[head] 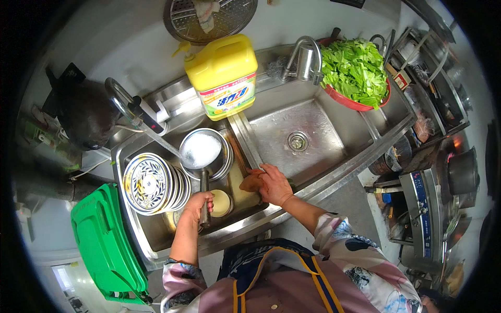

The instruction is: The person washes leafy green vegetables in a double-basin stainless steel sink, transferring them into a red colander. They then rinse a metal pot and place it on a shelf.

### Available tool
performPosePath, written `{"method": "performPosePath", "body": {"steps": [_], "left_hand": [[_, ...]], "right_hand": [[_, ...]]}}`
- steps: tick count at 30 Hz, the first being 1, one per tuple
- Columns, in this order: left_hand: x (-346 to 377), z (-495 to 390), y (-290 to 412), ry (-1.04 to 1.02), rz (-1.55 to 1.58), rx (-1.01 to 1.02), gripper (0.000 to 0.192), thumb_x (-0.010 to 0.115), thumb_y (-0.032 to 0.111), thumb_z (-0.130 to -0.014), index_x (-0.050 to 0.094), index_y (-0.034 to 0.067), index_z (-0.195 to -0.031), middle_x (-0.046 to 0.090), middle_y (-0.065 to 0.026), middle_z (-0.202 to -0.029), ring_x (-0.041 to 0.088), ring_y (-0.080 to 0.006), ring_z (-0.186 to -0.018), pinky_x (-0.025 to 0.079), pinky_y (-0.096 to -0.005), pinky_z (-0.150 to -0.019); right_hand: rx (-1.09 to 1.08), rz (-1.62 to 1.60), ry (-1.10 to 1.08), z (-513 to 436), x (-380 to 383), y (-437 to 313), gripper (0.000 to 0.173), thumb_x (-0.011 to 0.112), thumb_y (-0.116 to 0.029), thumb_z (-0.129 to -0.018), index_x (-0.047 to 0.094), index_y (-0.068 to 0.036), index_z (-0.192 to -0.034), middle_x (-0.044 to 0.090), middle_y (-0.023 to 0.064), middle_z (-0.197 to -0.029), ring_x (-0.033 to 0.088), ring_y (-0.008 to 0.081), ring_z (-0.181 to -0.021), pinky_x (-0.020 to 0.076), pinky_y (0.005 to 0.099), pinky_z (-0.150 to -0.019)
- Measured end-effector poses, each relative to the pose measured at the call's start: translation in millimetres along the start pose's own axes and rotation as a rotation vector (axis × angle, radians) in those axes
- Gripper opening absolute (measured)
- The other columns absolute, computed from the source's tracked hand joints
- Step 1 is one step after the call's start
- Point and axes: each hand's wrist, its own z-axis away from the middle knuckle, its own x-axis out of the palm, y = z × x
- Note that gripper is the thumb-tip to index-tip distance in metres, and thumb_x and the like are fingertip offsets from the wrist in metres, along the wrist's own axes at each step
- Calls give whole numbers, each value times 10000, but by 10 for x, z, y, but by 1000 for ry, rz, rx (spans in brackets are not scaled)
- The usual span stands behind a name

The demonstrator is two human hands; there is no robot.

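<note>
My left hand (199, 204) grips the handle of a round metal ladle or small pan (200, 150), whose bowl is full of white foam or water under the left faucet (156, 137). That bowl is over stacked metal-rimmed bowls (227, 156) in the left sink basin. My right hand (276, 186) is at the divider between the basins, its fingers on a brownish object (251, 183) that I cannot identify. Left of the ladle, patterned plates (149, 186) stand in a stack. A cream-coloured round dish (221, 203) lies near my left hand.
A yellow detergent jug (225, 74) stands behind the divider. The right basin (293, 137) has a drain. Chopped leafy greens (354, 70) fill a red colander or basin (348, 98) at its far right. A green lidded bin (105, 242) stands left of the sink, a stove (420, 215) at right.
</note>
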Motion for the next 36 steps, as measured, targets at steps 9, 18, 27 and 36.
{"method": "performPosePath", "body": {"steps": [9,18,27,36], "left_hand": [[-524,-258,-150,328,-668,195,288,550,16,-747,455,-94,-996,576,-171,-618,557,-250,-426,451,-386,-369],[-516,-76,-32,217,-609,121,495,636,240,-839,368,-74,-1111,527,-115,-635,514,-189,-443,446,-340,-362],[-698,141,195,-28,-161,-115,344,615,264,-861,389,90,-1055,448,-39,-627,429,-142,-448,369,-293,-386],[-803,91,122,-28,-96,-170,361,647,318,-849,422,136,-1064,447,-9,-618,423,-124,-442,367,-268,-399]], "right_hand": [[73,22,-83,-32,8,-61,405,637,-152,-659,553,-63,-1046,430,121,-1319,381,302,-1245,298,436,-1036],[329,-362,197,-882,254,-672,224,601,-170,-815,501,-23,-951,573,219,-873,539,425,-827,422,457,-721],[23,-70,-145,-1867,1431,-512,341,612,-261,-792,551,-121,-1098,444,138,-1278,416,338,-1188,378,493,-913],[-141,152,-784,-2065,1778,-399,477,485,-414,-844,482,-249,-1292,208,71,-1487,218,321,-1352,230,586,-1024]]}}
